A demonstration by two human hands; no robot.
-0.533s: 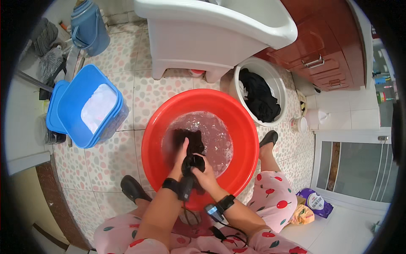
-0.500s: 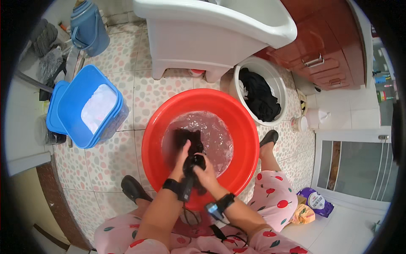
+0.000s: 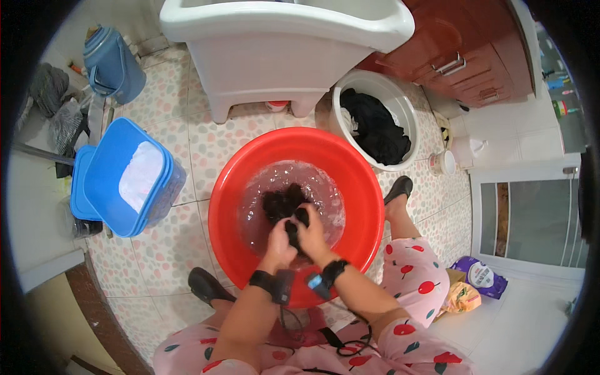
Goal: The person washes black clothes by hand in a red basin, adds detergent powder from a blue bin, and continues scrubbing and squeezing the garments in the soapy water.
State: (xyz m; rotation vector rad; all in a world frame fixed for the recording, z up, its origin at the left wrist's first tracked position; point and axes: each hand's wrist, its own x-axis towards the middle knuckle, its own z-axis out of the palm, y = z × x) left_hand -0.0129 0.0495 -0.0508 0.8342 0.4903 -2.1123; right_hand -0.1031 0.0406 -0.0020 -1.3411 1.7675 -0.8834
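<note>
Dark wet cloth [image 3: 279, 204] hangs bunched from my two hands, its far end trailing in the soapy water of a round red basin [image 3: 360, 206]. My left hand [image 3: 280, 242] is closed on the near part of the cloth. Close beside it, my right hand [image 3: 312, 234] grips another fold, and dark fabric shows between the two hands. Both are over the basin's near half. What kind of garment it is, I cannot tell. Each wrist wears a black strap with a small device.
A white tub [image 3: 407, 124] of dark clothes stands beyond the basin at right. White powder lies in an open blue bin [image 3: 103, 178] at left. A white sink stand [image 3: 262, 69] rises at the far side, next to red-brown cabinets [image 3: 462, 56]. My legs flank the basin.
My hands have moved closer together and shifted their hold on the cloth, the right hand going slightly up and right. The whole view has shifted a little.
</note>
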